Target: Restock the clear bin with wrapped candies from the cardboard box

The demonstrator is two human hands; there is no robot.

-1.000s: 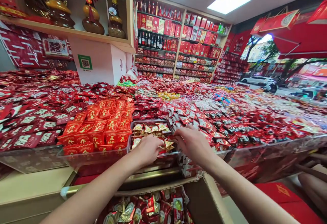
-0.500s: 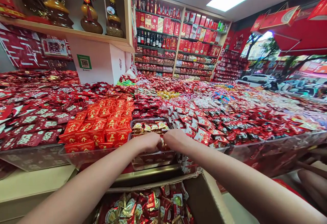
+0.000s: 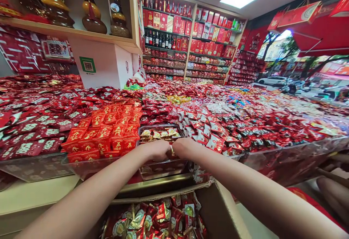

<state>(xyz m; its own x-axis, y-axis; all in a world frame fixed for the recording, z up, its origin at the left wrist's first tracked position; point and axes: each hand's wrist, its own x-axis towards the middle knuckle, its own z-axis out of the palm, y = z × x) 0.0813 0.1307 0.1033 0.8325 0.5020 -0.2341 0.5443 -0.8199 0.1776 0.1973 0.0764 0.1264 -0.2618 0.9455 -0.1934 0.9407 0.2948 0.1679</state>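
Both my hands meet over the front of a clear plastic tray [image 3: 163, 175], in which wrapped candies [image 3: 160, 133] with gold and red wrappers stand in rows. My left hand [image 3: 159, 149] is closed, its knuckles turned right. Close beside it, my right hand [image 3: 184, 148] is also closed, with the fingers bent downward. A sliver of a pale gold wrapper shows between them; what either hand grips is hidden behind its knuckles. Below my forearms, an open cardboard box [image 3: 225, 202] contains loose red and gold wrapped candies [image 3: 155, 217].
Orange-red packets [image 3: 105, 132] fill the bin on the left, and white-and-red packets [image 3: 208, 126] are heaped on the right. A wooden display shelf [image 3: 89, 37] with bottles juts out at upper left. Another person's arm [image 3: 331, 191] shows at the right edge.
The hands stay close together at the tray, with only a slight shift. The view has tilted slightly.
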